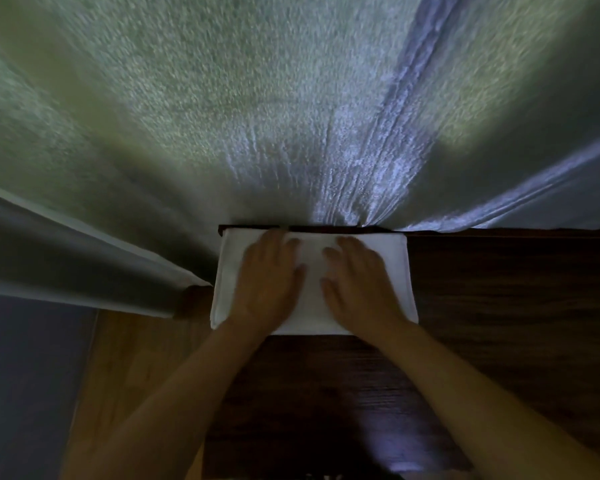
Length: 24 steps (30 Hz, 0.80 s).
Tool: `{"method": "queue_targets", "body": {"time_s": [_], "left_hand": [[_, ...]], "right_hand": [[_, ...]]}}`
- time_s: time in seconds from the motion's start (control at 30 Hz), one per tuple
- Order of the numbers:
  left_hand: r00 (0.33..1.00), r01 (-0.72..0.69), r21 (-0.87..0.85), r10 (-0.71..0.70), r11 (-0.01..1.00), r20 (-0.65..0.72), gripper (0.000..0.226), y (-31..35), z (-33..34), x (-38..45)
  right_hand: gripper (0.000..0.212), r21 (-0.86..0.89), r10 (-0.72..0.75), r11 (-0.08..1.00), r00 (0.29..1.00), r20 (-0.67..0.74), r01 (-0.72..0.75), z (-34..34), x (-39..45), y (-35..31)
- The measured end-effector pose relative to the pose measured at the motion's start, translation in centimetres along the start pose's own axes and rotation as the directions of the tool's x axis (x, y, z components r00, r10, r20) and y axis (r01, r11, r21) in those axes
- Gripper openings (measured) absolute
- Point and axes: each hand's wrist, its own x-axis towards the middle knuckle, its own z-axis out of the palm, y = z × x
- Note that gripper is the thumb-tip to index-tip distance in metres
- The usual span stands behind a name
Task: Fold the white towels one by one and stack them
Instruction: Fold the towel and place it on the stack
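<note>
Folded white towel [312, 282] sits at the far edge of the dark wood-grain bench [499, 289], its far side flush with that edge and its left side near the bench's left corner. Bare bench runs right of the towel and toward the person; left of the bench there's lighter wood floor [139, 358]. Beyond the far edge a large pale terry cloth [257, 116] fills most of the view, nubby pile, with a ribbed band [406, 133] running down it and smooth hemmed edges at left and right; blurred. Towel is a neat rectangle, smooth top, rounded fold along its left and right sides. Both hands lie flat on top of it, palms down, side by side: left hand [267, 275] on the left half, right hand [357, 282] on the right half. Neither grip is closed, fingers straight and slightly spread, pressing the towel, thumbs pointing inward with a strip of towel showing between them.
</note>
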Motion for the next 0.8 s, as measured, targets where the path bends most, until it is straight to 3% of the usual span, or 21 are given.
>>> {"method": "queue_targets", "body": {"time_s": [0.07,0.17,0.3,0.43,0.6,0.67,0.8], "left_hand": [[0.985,-0.096,-0.034,0.100,0.995,0.137,0.053,1.7,1.5,-0.1],[0.964,-0.052,0.066,0.033,0.996,0.264,0.071,-0.6,3.0,-0.2],[0.970,0.053,0.124,-0.080,0.991,0.229,0.097,-5.2,3.3,-1.4],[0.966,0.046,0.078,-0.064,0.996,0.252,0.098,-5.3,2.8,-1.2],[0.977,0.004,0.059,-0.016,0.998,0.213,0.099,-5.3,1.4,-1.5],[0.986,0.037,0.085,-0.050,0.996,0.157,0.101,-5.2,1.3,-2.3],[0.971,0.127,0.073,-0.139,0.989,0.196,0.108,-4.7,2.1,-3.4]], "right_hand": [[0.067,-0.054,-0.057,0.996,0.987,0.150,0.065,1.7,0.4,-1.1],[0.072,-0.104,-0.099,0.988,0.985,0.143,0.114,3.1,0.5,0.9],[0.081,-0.202,0.016,0.979,0.994,0.107,0.006,2.8,-1.2,6.1],[0.081,-0.194,0.060,0.980,0.988,0.142,-0.031,2.1,-1.3,6.7],[0.082,-0.208,0.042,0.978,0.980,0.195,0.000,0.6,-0.8,5.9],[0.082,-0.185,0.008,0.983,0.989,0.145,0.019,0.6,-0.6,5.2],[0.078,-0.108,-0.040,0.993,0.994,0.101,0.051,2.4,0.1,2.7]]}}
